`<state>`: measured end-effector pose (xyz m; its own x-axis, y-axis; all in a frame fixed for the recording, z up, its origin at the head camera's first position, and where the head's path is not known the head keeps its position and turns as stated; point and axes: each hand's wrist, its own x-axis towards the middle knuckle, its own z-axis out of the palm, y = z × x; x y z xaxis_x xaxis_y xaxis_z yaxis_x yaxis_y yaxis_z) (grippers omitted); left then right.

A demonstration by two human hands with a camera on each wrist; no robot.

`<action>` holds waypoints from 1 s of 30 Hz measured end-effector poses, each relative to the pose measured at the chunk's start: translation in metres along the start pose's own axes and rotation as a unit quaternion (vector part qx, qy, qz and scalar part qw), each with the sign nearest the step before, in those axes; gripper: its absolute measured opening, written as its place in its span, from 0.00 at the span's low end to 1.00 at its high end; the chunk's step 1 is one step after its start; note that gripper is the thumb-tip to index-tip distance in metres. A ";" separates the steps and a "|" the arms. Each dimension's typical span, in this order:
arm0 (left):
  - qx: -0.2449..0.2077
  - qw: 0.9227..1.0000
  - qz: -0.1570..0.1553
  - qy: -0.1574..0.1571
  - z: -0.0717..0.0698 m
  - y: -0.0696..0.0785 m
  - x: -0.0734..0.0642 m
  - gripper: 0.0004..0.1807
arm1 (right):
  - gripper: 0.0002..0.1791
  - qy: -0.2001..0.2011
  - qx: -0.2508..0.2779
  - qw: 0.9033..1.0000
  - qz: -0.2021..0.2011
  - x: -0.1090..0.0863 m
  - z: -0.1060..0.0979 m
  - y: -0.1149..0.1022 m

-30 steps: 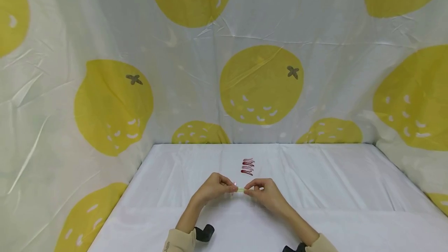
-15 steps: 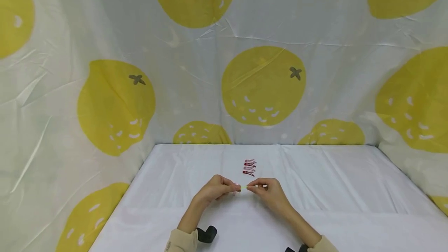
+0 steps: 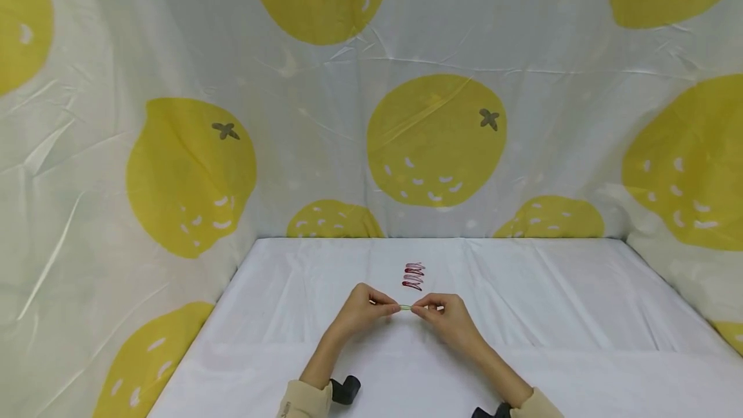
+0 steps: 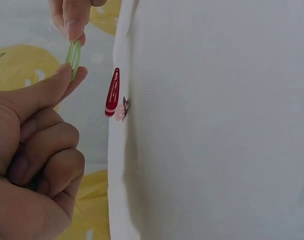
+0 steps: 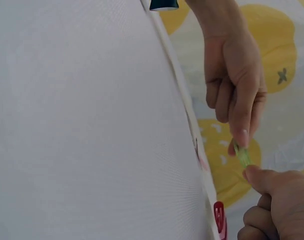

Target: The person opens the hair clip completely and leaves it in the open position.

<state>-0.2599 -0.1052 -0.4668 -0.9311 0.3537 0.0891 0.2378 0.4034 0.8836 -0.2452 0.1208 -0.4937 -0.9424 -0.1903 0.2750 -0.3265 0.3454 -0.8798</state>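
Between my two hands, above the white table, is a light green snap hair clip [image 3: 405, 307]. My left hand [image 3: 358, 309] pinches one end between thumb and index finger, its other fingers curled in toward the palm. The opposite end sits in the pinch of my right hand [image 3: 451, 324]. In the left wrist view the clip [image 4: 74, 54] shows narrow slits along its length, and its ends are hidden under the fingertips. Just beyond the hands lies a column of several red and pink hair clips [image 3: 413, 277]; a dark red one [image 4: 112, 93] shows clearly in the left wrist view.
A white cloth covers the table [image 3: 557, 302], with soft creases across it. A curtain [image 3: 313, 147] printed with yellow lemons stands behind the table and along both sides. Black wrist mounts [image 3: 346, 390] sit by the beige sleeves [image 3: 306, 400].
Both hands have shifted slightly away from the body with the green clip. It now shows as two thin strands with a gap, and a pinkish patch by the left fingertips is gone from sight.
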 end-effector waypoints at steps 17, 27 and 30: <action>-0.063 0.996 0.050 -0.037 -0.001 -0.003 -0.001 0.07 | 0.07 -0.065 0.056 0.996 0.020 0.001 -0.006 0.003; -0.065 0.996 0.050 -0.022 0.003 -0.002 0.001 0.08 | 0.07 -0.045 0.057 0.997 0.033 0.002 -0.006 0.006; -0.066 0.996 0.055 -0.032 0.002 -0.002 0.000 0.07 | 0.07 -0.053 0.063 0.996 0.033 0.002 -0.006 0.008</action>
<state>-0.2598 -0.1048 -0.4693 -0.8805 0.4451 0.1630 0.2956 0.2468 0.9229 -0.2499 0.1283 -0.4978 -0.9463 -0.2696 0.1782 -0.2460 0.2433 -0.9383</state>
